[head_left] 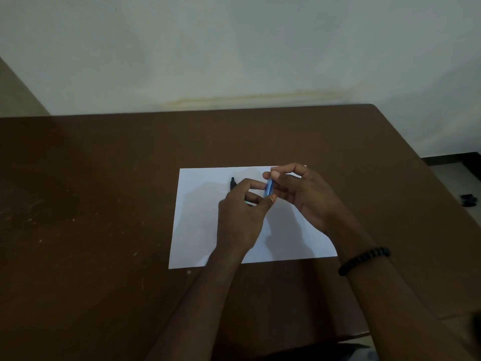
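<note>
A white sheet of paper lies flat on the brown table. Above the sheet, my left hand and my right hand meet around a small blue pen-like piece. My right hand pinches its upper end between thumb and forefinger, and my left thumb and fingers hold its lower end. A black pointed end sticks out past my left fingers; whether it belongs to the same pen is hidden by the hand. My right wrist wears a black bead bracelet.
The table reaches a pale wall at the back. Its right edge drops to a floor where a small dark object lies. The light is dim.
</note>
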